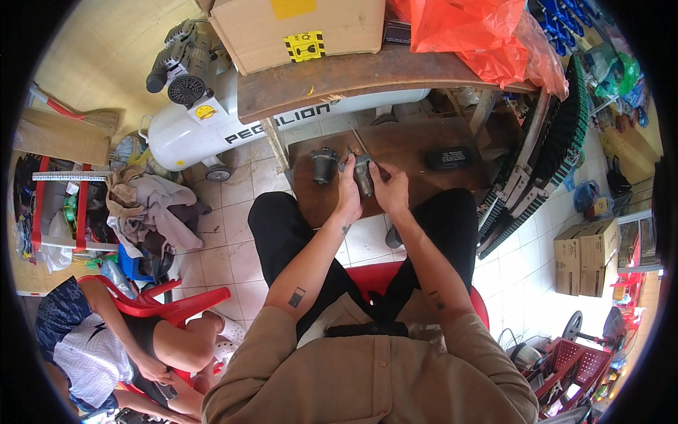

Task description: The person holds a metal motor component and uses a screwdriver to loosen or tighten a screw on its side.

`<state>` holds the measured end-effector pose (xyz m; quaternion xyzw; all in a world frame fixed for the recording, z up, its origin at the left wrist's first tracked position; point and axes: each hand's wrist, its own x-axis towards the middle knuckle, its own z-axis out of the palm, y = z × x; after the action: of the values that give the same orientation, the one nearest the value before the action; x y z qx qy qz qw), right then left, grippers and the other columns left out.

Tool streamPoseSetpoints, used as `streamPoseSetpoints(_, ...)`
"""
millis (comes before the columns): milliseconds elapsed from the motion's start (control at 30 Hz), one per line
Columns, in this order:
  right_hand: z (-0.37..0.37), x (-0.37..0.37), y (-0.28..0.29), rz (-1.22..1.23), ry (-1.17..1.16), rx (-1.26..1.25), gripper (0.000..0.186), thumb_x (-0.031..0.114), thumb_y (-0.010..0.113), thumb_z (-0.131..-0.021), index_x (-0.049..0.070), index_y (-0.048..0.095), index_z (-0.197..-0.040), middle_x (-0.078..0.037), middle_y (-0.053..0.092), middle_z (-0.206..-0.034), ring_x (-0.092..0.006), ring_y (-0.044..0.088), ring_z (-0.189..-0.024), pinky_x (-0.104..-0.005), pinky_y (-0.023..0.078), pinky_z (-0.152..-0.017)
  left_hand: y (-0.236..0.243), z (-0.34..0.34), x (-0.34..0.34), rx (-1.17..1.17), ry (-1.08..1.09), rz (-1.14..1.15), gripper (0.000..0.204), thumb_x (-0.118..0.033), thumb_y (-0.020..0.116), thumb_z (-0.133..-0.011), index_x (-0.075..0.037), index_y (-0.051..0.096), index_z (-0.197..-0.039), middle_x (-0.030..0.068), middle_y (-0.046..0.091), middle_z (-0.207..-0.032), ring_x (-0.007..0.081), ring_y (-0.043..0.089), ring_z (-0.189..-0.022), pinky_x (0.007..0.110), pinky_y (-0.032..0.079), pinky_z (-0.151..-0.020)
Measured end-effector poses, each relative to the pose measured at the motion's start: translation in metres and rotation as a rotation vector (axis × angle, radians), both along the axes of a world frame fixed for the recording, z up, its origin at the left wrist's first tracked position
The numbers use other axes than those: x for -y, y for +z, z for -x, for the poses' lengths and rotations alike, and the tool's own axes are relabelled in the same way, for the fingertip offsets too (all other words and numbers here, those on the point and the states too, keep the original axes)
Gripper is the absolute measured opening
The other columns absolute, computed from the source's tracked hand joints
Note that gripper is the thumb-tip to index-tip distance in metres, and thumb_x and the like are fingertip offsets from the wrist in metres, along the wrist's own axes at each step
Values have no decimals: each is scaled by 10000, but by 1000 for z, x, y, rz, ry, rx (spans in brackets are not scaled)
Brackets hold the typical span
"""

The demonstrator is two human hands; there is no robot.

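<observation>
Both my left hand (pixel 349 187) and my right hand (pixel 388 185) are closed on a grey metal cylindrical part (pixel 364 178), one from each side, over a low wooden board (pixel 417 191) between my knees. A thin rod (pixel 360 140) shows just beyond the part; whether it is attached I cannot tell. A second dark metal cylinder (pixel 323 167) stands just left of my left hand. A black oblong case (pixel 448 157) lies on the board to the right.
A wooden bench (pixel 296 95) carries a cardboard box (pixel 296 25) and red plastic (pixel 466 35). A white compressor (pixel 183 138) is behind it, tracked parts (pixel 515 184) at right. A seated person (pixel 99 339) is at lower left; stacked boxes (pixel 586 258) at right.
</observation>
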<state>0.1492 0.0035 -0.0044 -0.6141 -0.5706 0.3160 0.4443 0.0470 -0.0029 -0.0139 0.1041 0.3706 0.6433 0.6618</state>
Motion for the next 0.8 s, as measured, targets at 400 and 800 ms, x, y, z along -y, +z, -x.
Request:
streamPoseSetpoints(400, 1, -2, -1, 11, -35, 91, 381, 323, 638, -960, -56, 679, -954, -180, 700, -787, -226, 663, -713, -370, 507, -683, -11, 1, -1, -66, -36, -18, 360, -499, 593, -945, -179, 595, -1111, -15, 652, -1013, 123, 617, -943, 308, 471, -886)
streamPoseSetpoints(800, 1, -4, -7, 13, 5, -144, 325, 290, 669, -926, -33, 665, -960, -158, 697, -772, -280, 682, -719, -380, 524, -708, -19, 1, -4, -21, -32, -26, 358, -502, 590, -946, -183, 594, -1109, -15, 650, -994, 126, 621, -935, 313, 480, -873)
